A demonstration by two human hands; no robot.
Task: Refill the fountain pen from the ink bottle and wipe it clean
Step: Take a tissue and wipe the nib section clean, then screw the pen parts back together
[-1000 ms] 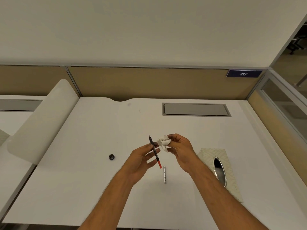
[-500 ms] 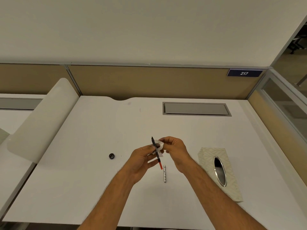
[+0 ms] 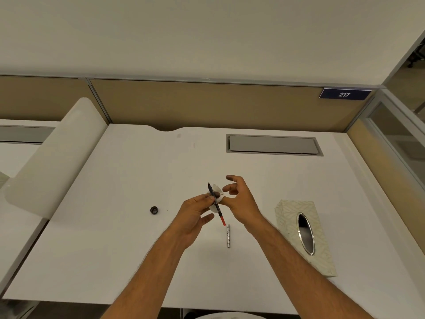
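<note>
Fingertips (image 3: 210,197) of the left hand (image 3: 195,215) pinch the fountain pen (image 3: 216,203) near its middle, with a crumpled white tissue (image 3: 217,195) pressed against the barrel behind it. The right hand (image 3: 241,201) sits just beside the pen with its fingers loosely spread and curled; its thumb seems to touch the tissue, though whether it grips it cannot be told.

A dark blue plate (image 3: 344,94) on the partition reads "217"; no other writing is legible.

The pen is held above the white desk (image 3: 115,238), nearly upright in the view and slightly slanted. Its dark nib end points away from the person, and its red rear end points back toward the desk's near edge.

Relative to the pen, a silver pen cap (image 3: 228,235) lies on the desk just below the red end, its long axis running toward the person. A small dark ink bottle (image 3: 154,210) stands well to the left, with bare desk between. A patterned tissue box (image 3: 305,236) rests to the right, close to the desk's right edge. A grey cable hatch (image 3: 273,145) lies farther back, and open surface stretches on every side of the hands.
</note>
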